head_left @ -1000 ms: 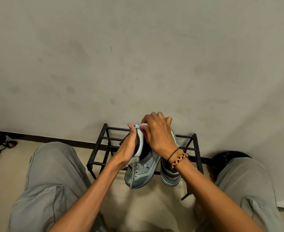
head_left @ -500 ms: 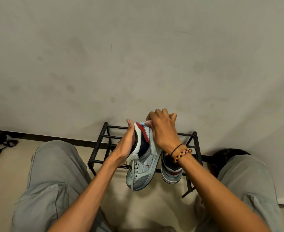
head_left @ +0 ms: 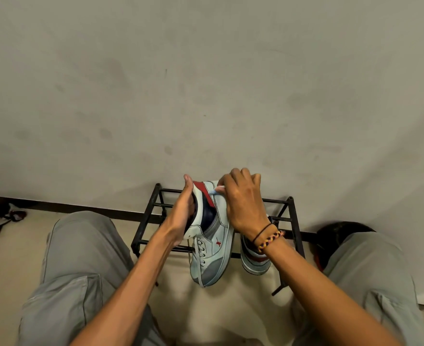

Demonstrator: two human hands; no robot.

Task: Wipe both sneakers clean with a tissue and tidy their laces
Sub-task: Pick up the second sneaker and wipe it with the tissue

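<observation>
A pale blue sneaker [head_left: 212,255] with a red and navy heel hangs toe-down in front of me, laces loose. My left hand [head_left: 183,216] grips its heel collar, thumb up along the heel and fingers inside the opening. My right hand [head_left: 242,206] presses a crumpled pale tissue [head_left: 217,190] against the sneaker's outer side near the heel, fingers curled round the tissue. The second sneaker [head_left: 254,258] rests on the black metal shoe rack [head_left: 153,218], partly hidden behind my right wrist.
The rack stands against a grey wall. My knees in grey trousers flank it on both sides. Dark sandals [head_left: 3,216] lie on the floor at far left. A dark round object [head_left: 340,233] sits on the floor at right behind my knee.
The held sneaker has risen and turned, showing more of its red heel. My right hand with the tissue has slid right and up along the shoe's side.
</observation>
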